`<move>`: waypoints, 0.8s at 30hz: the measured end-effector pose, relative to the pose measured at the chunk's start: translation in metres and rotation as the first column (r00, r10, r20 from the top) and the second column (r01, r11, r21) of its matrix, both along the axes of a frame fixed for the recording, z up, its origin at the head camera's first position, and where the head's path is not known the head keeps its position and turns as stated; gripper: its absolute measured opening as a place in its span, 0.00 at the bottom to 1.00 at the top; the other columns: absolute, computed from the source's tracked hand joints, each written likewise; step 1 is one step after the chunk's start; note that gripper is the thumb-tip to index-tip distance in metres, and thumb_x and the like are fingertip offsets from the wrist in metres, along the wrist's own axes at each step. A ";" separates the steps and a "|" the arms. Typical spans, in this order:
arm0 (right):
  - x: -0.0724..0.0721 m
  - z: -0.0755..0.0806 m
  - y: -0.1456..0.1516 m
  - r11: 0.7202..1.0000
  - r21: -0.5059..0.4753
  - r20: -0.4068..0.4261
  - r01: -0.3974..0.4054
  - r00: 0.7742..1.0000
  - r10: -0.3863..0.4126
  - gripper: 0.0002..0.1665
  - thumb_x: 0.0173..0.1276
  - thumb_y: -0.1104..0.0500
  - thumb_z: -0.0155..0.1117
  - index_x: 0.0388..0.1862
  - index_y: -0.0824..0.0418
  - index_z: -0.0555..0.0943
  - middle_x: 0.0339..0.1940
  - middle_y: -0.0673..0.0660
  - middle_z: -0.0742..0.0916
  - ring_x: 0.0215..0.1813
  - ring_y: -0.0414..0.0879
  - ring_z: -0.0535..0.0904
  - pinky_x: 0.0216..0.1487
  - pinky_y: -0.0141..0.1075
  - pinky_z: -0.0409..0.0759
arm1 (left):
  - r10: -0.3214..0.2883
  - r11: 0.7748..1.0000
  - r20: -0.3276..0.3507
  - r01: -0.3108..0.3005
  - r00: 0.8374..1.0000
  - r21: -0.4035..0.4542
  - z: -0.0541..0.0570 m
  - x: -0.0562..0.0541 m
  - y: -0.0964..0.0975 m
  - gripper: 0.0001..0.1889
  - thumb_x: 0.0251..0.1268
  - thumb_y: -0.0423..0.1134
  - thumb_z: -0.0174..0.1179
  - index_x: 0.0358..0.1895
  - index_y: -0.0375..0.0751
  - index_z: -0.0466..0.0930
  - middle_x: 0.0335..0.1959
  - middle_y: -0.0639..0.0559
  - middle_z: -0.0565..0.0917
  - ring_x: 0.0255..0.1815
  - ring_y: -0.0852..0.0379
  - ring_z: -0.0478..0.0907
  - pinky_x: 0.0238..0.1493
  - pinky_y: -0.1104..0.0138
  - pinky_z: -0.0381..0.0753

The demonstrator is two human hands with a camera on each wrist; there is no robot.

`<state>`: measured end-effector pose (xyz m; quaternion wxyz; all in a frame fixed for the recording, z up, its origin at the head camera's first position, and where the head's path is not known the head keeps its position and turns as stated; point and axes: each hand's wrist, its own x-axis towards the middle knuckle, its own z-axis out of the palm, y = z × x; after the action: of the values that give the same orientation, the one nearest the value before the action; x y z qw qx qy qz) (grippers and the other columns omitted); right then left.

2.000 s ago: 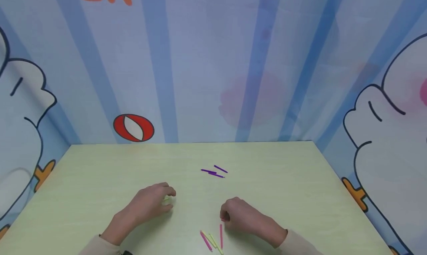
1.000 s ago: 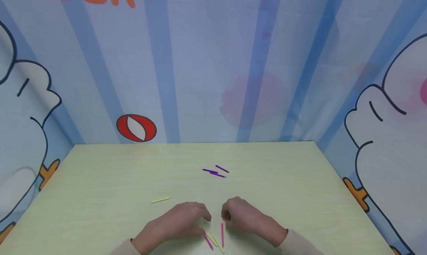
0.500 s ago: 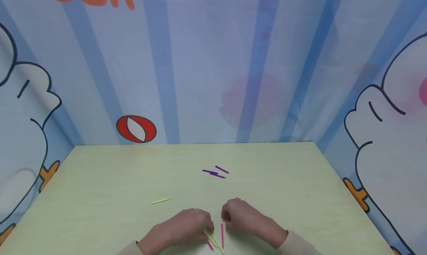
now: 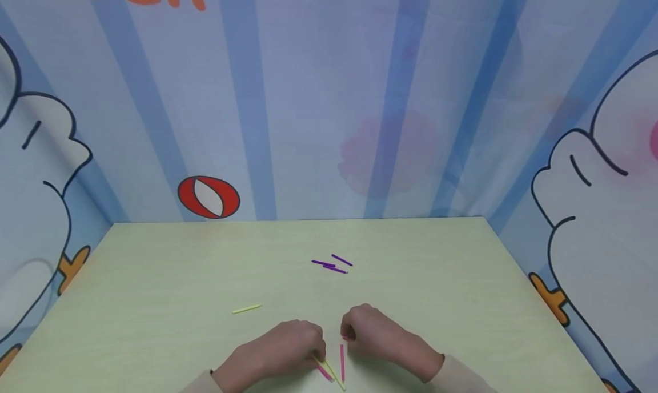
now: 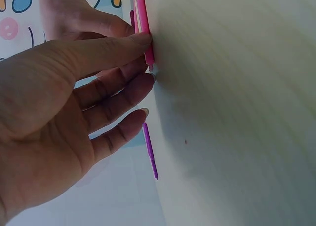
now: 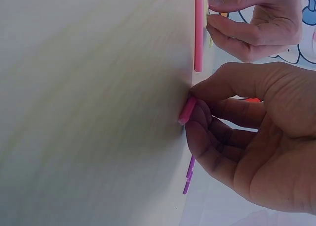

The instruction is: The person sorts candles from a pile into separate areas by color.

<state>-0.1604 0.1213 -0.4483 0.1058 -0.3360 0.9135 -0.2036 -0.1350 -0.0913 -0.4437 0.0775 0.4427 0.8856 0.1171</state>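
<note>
My left hand (image 4: 290, 347) is low over the front middle of the table, thumb and fingers pinching a thin pink stick (image 5: 143, 23) with a narrow tip. Beside that stick lies a yellow stick (image 4: 336, 377), partly hidden by the hand in the head view. My right hand (image 4: 377, 339) rests at the table just to the right, and its thumb and fingertips pinch a short-looking pink stick (image 6: 187, 111). Between the two hands another pink stick (image 4: 342, 363) lies lengthwise on the table.
A lone yellow stick (image 4: 247, 309) lies left of the hands. Farther back, several purple sticks (image 4: 335, 270) lie close together. The pale table (image 4: 169, 267) ends at a blue-striped cartoon backdrop (image 4: 319, 96), which also stands along both sides.
My left hand let go of the yellow stick at the left, moved right and toward me to the pink and yellow sticks, and pinched a pink one, shifting it slightly. My right hand stayed put.
</note>
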 end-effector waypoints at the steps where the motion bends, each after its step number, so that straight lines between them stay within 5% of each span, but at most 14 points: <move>1: 0.000 0.000 0.000 1.000 0.000 0.002 0.001 1.000 -0.001 0.09 0.53 0.72 0.68 0.24 0.59 0.84 0.20 0.44 0.77 0.26 0.35 0.68 0.28 0.28 0.70 | 0.002 1.000 0.001 -0.002 1.000 -0.004 0.000 0.000 0.000 0.06 0.58 0.34 0.70 0.28 0.53 0.88 0.25 0.67 0.75 0.28 0.71 0.68 0.34 0.77 0.70; 24: 0.001 0.000 0.000 1.000 0.008 -0.014 -0.003 1.000 0.003 0.09 0.51 0.72 0.67 0.24 0.59 0.84 0.20 0.44 0.77 0.27 0.36 0.69 0.29 0.29 0.71 | 0.045 0.999 0.032 -0.045 0.998 -0.011 -0.004 0.002 -0.001 0.07 0.60 0.34 0.69 0.28 0.51 0.83 0.24 0.66 0.71 0.27 0.70 0.66 0.33 0.76 0.70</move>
<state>-0.1594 0.1211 -0.4482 0.1012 -0.3386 0.9144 -0.1976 -0.1332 -0.0920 -0.4475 0.0915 0.4203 0.8945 0.1214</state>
